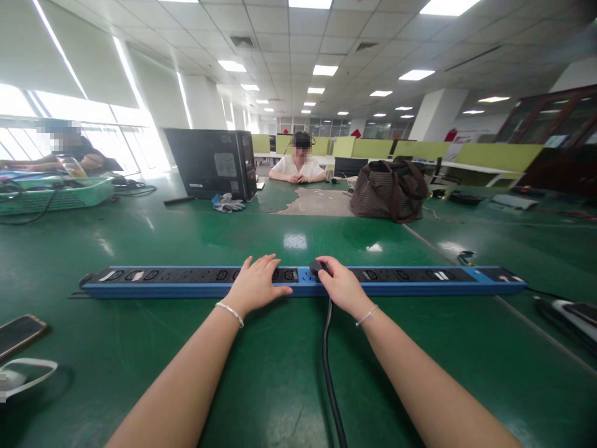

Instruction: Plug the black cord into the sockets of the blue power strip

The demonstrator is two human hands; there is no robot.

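Observation:
A long blue and black power strip (181,287) lies crosswise on the green table, with rows of sockets along its top. My left hand (256,283) rests over the strip left of its middle, fingers spread on the top and thumb along the front edge. In my right hand (342,283) a black power plug (318,267) is gripped between thumb and fingers, at the blue socket section (305,275). Whether its prongs are in the socket is hidden. A thick black cable (329,367) runs from the plug down toward me.
On the green table (140,354) a phone (21,336) lies at the left. Farther back are a green basket (69,196), a black computer case (209,165), gloves (228,203) and a brown bag (389,190). One person (298,167) sits opposite, another (69,149) at far left.

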